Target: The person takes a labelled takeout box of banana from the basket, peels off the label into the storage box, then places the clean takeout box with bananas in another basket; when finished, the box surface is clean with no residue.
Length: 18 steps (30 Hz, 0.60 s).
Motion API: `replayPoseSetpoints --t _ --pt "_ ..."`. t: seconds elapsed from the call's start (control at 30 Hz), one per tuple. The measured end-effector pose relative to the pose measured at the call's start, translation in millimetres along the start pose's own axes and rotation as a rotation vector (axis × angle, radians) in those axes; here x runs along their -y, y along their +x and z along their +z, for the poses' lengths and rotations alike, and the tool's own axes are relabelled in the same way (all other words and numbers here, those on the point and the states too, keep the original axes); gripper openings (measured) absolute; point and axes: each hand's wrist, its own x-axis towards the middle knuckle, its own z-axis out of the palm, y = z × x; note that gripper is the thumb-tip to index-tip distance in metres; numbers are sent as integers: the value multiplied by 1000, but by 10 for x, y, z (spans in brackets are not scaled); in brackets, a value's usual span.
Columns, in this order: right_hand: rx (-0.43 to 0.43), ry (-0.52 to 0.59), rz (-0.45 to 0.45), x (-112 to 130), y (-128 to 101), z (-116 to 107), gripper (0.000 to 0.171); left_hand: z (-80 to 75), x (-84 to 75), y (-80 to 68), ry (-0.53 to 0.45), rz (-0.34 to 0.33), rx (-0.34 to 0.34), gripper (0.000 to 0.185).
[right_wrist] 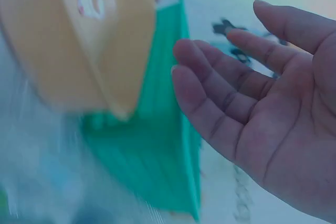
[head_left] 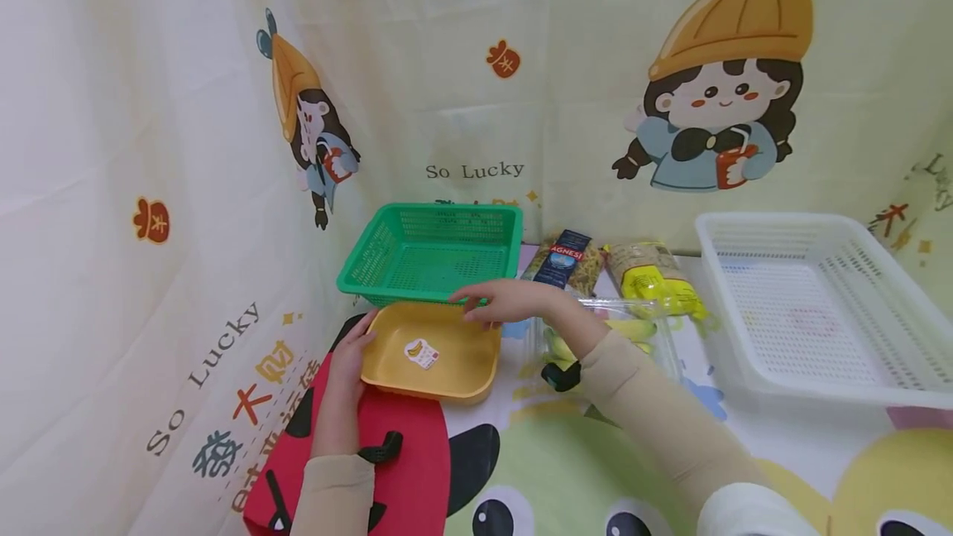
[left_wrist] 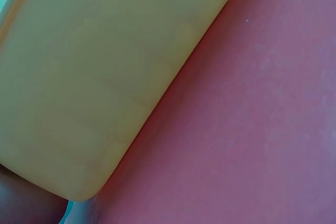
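A yellow plastic bin [head_left: 432,346] with a small banana sticker inside stands in front of the green basket [head_left: 439,251]. My left hand [head_left: 348,358] grips the bin at its left side, fingers by the rim. The bin's outer wall [left_wrist: 105,77] fills much of the left wrist view, where most of that hand is hidden. Above the bin's back right corner hovers my right hand [head_left: 514,303], its fingers loosely extended and holding nothing. In the right wrist view, the palm of the right hand [right_wrist: 278,108] faces the camera, apart from the blurred bin [right_wrist: 121,35].
Behind the right forearm lies a clear plastic box [head_left: 663,346] with bananas. A pasta bag [head_left: 564,259] and a yellow-labelled bag [head_left: 655,279] lie against the back curtain. A white basket [head_left: 819,313] stands at the right. Curtain walls close the back and left.
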Motion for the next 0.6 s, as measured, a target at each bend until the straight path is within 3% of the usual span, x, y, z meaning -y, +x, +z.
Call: replayPoseSetpoints --t 0.3,0.6 --pt "-272 -78 78 -463 -975 -291 43 -6 -21 -7 49 -9 14 42" --pt "-577 -83 191 -973 -1794 -181 51 -12 7 8 56 22 28 42"
